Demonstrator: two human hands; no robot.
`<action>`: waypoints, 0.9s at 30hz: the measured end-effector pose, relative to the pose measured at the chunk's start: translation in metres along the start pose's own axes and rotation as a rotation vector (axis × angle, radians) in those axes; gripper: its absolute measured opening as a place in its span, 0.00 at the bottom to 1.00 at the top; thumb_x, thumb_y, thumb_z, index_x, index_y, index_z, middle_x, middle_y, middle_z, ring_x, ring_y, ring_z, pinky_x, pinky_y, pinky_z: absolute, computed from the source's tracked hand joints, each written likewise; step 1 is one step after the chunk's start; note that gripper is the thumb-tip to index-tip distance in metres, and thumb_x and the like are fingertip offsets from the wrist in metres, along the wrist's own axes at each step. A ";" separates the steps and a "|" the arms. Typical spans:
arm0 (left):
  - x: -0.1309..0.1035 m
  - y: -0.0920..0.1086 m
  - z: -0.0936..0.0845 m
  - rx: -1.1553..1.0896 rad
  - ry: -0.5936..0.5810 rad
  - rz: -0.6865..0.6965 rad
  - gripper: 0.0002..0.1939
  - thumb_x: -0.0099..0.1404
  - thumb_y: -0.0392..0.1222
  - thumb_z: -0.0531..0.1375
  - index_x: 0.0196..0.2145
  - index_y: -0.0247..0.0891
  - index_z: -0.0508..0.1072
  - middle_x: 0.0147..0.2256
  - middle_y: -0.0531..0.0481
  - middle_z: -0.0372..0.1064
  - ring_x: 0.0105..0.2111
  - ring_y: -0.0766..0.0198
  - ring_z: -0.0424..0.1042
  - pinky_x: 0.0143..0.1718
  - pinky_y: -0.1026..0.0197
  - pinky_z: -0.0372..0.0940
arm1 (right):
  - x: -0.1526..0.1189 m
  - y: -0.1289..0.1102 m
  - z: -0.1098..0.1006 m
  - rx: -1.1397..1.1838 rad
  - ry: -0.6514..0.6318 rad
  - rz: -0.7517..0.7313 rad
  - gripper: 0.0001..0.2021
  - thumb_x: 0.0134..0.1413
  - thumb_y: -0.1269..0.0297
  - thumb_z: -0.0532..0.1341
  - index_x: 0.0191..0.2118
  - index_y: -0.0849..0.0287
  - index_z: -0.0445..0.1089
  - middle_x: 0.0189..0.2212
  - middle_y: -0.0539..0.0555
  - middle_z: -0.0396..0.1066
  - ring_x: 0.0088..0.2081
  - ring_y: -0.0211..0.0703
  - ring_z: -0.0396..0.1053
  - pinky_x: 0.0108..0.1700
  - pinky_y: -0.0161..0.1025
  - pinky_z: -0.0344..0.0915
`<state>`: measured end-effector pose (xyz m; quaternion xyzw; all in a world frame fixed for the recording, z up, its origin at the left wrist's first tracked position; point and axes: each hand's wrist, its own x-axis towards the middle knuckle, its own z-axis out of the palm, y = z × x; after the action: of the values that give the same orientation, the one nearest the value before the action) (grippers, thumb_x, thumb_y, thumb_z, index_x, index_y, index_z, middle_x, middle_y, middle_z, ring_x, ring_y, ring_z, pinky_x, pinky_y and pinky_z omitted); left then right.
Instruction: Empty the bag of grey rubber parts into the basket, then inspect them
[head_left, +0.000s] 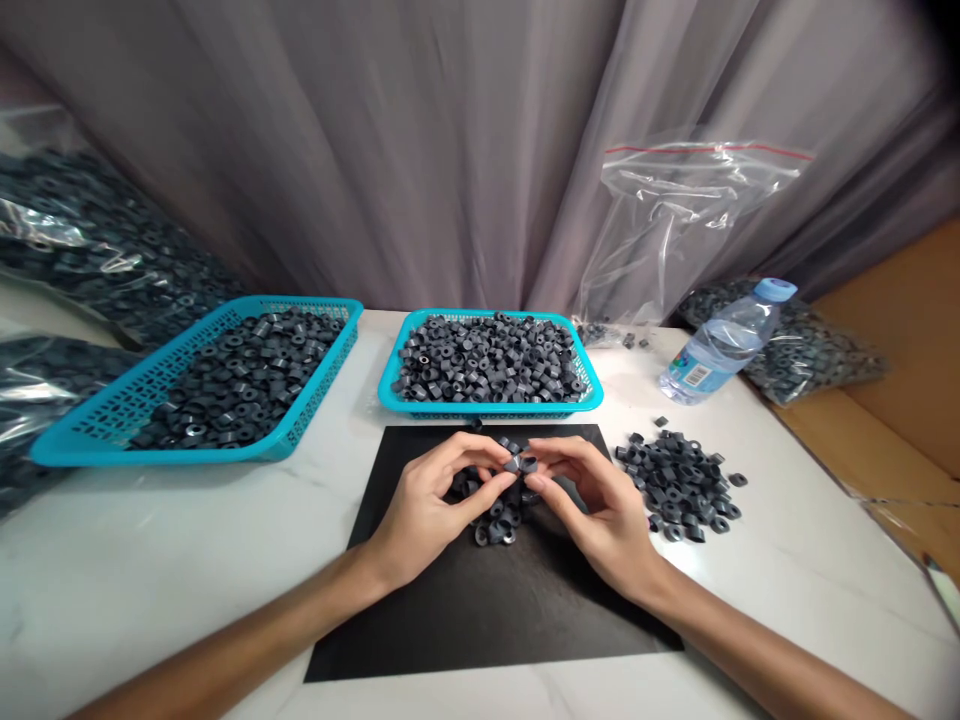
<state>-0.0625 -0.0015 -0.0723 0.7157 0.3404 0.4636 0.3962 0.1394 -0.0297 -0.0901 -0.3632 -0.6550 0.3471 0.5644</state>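
Over the black mat (480, 620), my left hand (439, 495) pinches a small dark grey plastic part (514, 463) between thumb and fingertips. Close beside it, my right hand (600, 505) pinches another small dark grey plastic part (529, 465). The two parts are side by side; whether they touch I cannot tell. Beneath the fingers lies a little heap of similar parts (496, 525), some showing round holes, partly hidden by my hands.
A teal basket (491, 409) of grey parts stands behind the mat, another basket (300, 430) to the left. Right of the mat are a loose pile (682, 485), a water bottle (724, 345) and a clear zip bag (667, 220). Filled bags (112, 230) stand far left.
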 end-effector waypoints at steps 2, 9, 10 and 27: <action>0.000 -0.001 0.000 -0.003 -0.001 0.000 0.09 0.67 0.36 0.66 0.45 0.41 0.75 0.41 0.52 0.77 0.42 0.66 0.78 0.48 0.65 0.73 | -0.001 0.000 0.000 -0.004 -0.005 -0.014 0.15 0.65 0.69 0.63 0.56 0.52 0.71 0.46 0.55 0.74 0.43 0.42 0.75 0.48 0.42 0.75; 0.001 -0.001 0.002 -0.055 0.008 0.012 0.08 0.67 0.34 0.66 0.43 0.41 0.75 0.40 0.53 0.76 0.43 0.66 0.78 0.47 0.67 0.74 | -0.001 0.000 -0.003 -0.113 0.018 -0.095 0.17 0.64 0.71 0.64 0.57 0.50 0.71 0.44 0.54 0.72 0.42 0.42 0.72 0.46 0.41 0.71; 0.001 -0.001 0.002 -0.059 0.006 0.014 0.08 0.67 0.34 0.65 0.43 0.41 0.76 0.41 0.53 0.76 0.43 0.66 0.78 0.48 0.66 0.74 | -0.001 -0.001 -0.003 -0.133 0.019 -0.099 0.17 0.64 0.71 0.64 0.57 0.50 0.71 0.43 0.54 0.72 0.42 0.42 0.71 0.45 0.41 0.71; 0.002 0.001 -0.001 0.153 -0.078 0.082 0.11 0.68 0.35 0.64 0.47 0.44 0.74 0.43 0.53 0.76 0.40 0.68 0.76 0.46 0.64 0.72 | 0.017 -0.016 -0.008 -0.344 -0.176 -0.090 0.04 0.71 0.67 0.56 0.45 0.56 0.69 0.39 0.53 0.69 0.39 0.41 0.68 0.42 0.38 0.66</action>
<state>-0.0631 0.0003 -0.0706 0.7746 0.3298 0.4239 0.3339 0.1443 -0.0220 -0.0672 -0.3928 -0.7672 0.2350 0.4493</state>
